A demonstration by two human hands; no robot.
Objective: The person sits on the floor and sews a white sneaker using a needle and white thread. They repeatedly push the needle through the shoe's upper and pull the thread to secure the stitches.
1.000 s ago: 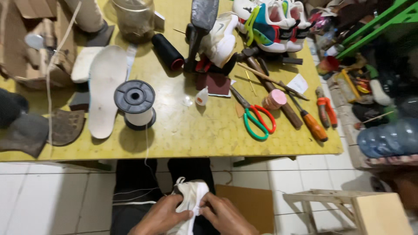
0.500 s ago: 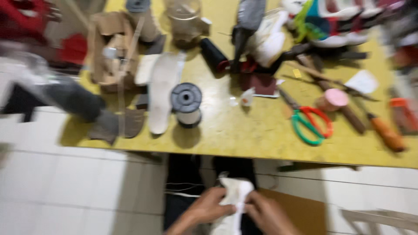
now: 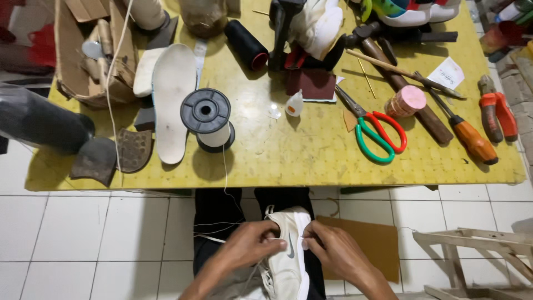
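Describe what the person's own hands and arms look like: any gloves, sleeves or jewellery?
Both are bare: the left hand and the right hand wear no gloves, and no rings or watch show. The forearms are uncovered down to the picture's edge, so no sleeve is in view. Dark trousers cover the legs beneath them.

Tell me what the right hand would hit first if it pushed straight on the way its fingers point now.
The right hand points left across the lap, fingertips already on the white shoe. Going on, it would press into the shoe's side, and past that meet the left hand gripping the other side. Depth is hard to judge.
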